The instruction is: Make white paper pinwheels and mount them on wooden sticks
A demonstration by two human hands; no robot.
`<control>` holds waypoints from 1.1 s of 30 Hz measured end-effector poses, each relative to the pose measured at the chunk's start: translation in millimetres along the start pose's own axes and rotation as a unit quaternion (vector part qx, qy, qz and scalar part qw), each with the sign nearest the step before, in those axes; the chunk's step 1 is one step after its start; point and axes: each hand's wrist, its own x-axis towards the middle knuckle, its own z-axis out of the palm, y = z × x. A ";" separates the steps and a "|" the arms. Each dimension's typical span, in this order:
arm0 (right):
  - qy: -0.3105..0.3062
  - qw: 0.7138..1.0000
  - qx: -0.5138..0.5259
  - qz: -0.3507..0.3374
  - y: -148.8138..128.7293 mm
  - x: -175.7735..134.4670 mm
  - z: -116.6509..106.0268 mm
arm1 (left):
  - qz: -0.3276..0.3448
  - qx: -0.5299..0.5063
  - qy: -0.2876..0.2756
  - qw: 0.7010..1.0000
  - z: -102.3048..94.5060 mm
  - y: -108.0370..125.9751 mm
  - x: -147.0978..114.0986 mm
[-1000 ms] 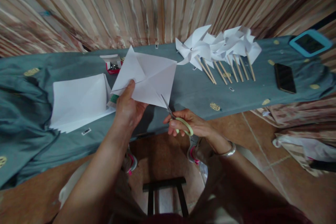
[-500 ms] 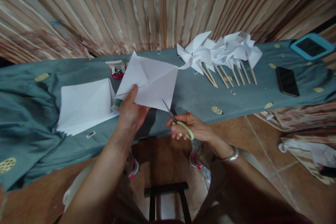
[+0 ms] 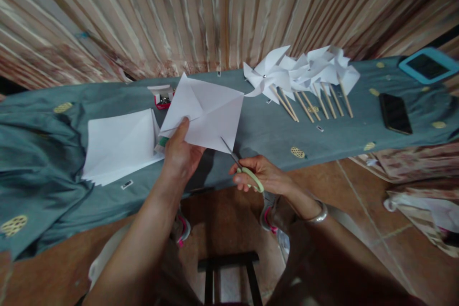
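My left hand (image 3: pixel 181 153) grips a square sheet of white paper (image 3: pixel 218 114) by its left part, thumb on top. Crease lines run across the sheet, and a slit shows near the thumb. My right hand (image 3: pixel 260 174) has its fingers through the light green handles of a pair of scissors (image 3: pixel 251 178). The blades lie at the sheet's lower right edge, near its corner; I cannot tell how far apart they are. Left of my left hand rests a stack of white paper sheets (image 3: pixel 120 146).
White paper pinwheels (image 3: pixel 272 74) on wooden sticks lie in a row at the back. A red and white box (image 3: pixel 163 98) of small metal pieces stands behind the stack. A black phone (image 3: pixel 395 113) and a blue-framed device (image 3: pixel 428 66) lie right on the cloth-covered table (image 3: pixel 340 143).
The view has shifted slightly, so everything sits a little further right and lower. Both hands, paper and scissors keep nearly the same position relative to each other.
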 end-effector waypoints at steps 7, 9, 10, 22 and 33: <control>0.010 1.000 0.004 0.005 3.6 2.1 -0.9 | 0.000 -0.002 0.015 1.000 1.3 0.3 0.2; 0.011 1.000 0.000 0.005 4.5 2.7 -1.2 | 0.004 -0.001 0.014 1.000 0.5 0.3 0.9; 0.011 1.000 -0.002 0.005 4.9 3.0 -1.4 | 0.004 0.000 0.013 1.000 0.1 0.3 1.3; 0.011 0.999 -0.017 -0.026 1.2 1.4 0.1 | -0.005 0.010 0.004 1.000 2.6 -3.9 -2.1; 0.021 0.999 -0.024 -0.037 0.3 0.4 0.3 | 0.002 0.016 -0.022 1.000 -1.3 -9.2 -1.7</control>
